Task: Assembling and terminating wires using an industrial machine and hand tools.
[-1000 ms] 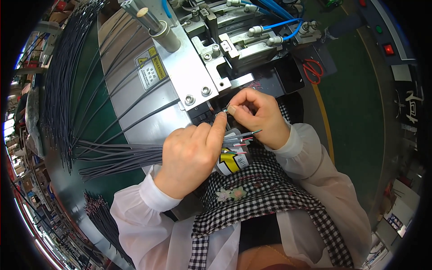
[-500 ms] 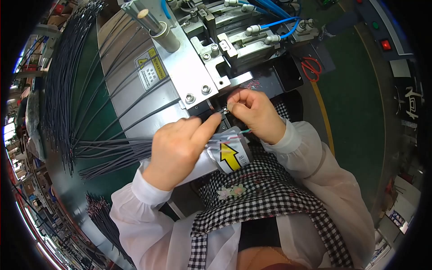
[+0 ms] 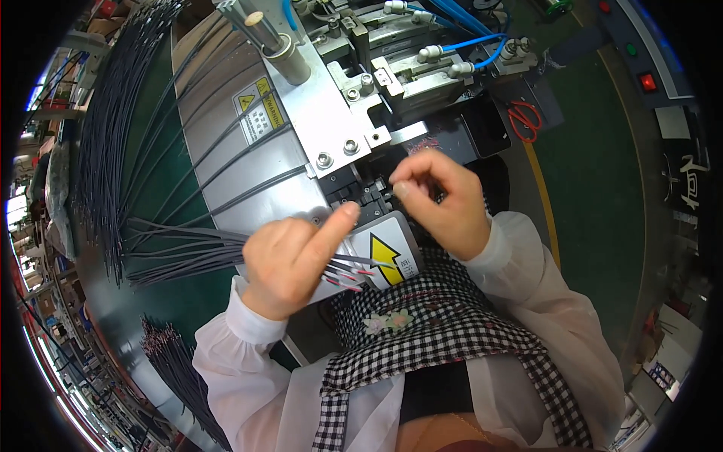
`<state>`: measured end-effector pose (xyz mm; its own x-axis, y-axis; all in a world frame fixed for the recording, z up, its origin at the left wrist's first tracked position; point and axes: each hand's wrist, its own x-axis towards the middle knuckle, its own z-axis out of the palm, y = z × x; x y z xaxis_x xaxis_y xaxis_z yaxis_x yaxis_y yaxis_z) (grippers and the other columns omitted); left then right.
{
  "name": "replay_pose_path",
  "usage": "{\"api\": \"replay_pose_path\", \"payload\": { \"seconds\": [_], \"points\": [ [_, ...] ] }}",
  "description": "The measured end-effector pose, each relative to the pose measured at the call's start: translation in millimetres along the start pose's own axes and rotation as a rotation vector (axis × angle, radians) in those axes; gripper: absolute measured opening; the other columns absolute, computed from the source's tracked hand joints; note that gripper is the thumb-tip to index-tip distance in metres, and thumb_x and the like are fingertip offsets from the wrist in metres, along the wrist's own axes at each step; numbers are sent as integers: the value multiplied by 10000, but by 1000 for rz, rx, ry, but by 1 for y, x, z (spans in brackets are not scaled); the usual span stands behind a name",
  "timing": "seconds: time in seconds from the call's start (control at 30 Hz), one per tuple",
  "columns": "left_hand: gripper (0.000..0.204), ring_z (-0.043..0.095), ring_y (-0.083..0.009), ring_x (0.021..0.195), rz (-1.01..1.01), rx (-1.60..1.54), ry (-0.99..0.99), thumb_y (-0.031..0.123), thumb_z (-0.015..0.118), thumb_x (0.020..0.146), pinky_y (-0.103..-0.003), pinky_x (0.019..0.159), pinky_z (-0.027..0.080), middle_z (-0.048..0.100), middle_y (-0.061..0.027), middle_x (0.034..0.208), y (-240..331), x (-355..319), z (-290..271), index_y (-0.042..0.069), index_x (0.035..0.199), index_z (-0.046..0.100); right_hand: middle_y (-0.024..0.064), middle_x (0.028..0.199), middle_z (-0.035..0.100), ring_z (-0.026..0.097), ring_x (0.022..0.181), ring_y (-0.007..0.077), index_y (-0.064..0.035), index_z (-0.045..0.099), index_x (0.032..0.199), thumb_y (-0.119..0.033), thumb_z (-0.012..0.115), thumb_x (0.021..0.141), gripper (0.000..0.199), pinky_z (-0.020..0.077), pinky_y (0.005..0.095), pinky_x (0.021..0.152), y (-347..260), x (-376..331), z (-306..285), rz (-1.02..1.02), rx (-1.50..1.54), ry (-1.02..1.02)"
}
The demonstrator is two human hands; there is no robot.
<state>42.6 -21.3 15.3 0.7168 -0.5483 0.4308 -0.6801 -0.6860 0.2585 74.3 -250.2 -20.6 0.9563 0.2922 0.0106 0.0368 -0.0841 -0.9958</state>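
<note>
Hands: compared with the earlier frame, the left hand (image 3: 285, 264) sits farther back, 1 digit extended, the rest curled round cables; the right hand (image 3: 446, 203) bends thumb and index close together, contents unclear.
Machine: silver metal press (image 3: 320, 109), beyond both hands.
Cables: dark grey round cable bundle (image 3: 222, 255), in the left fist.
Fixture: small black metal block (image 3: 369, 197), now less covered, seemingly freer to reach.
Wire ends: thin red wire tips (image 3: 364, 272), now lower.
</note>
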Motion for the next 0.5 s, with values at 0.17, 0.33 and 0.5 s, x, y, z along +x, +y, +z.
{"api": "replay_pose_path", "payload": {
  "seconds": [0.17,0.33,0.5],
  "points": [
    [445,557,-228,574,-184,-155,66,13,683,696,-357,522,444,636,-71,818,20,24,9,23,1138,630,146,1060,594,568,932,205,-2,593,1090,-214,585,921,271,444,302,832,-23,-12,-4,-451,75,-28],
    [438,547,-246,537,-111,-191,19,-18,672,734,-355,508,451,631,-83,758,23,20,19,22,1164,603,196,1228,532,526,1077,343,8,521,1235,-366,552,932,483,415,427,927,-27,-13,25,-749,-205,-60],
    [466,533,-242,524,-271,-274,35,-11,692,728,-336,502,446,603,-86,720,38,23,5,18,1179,576,189,1255,527,559,1068,362,-15,432,1349,-322,571,911,552,437,444,926,-27,-15,34,-751,-91,46]
  ]
}}
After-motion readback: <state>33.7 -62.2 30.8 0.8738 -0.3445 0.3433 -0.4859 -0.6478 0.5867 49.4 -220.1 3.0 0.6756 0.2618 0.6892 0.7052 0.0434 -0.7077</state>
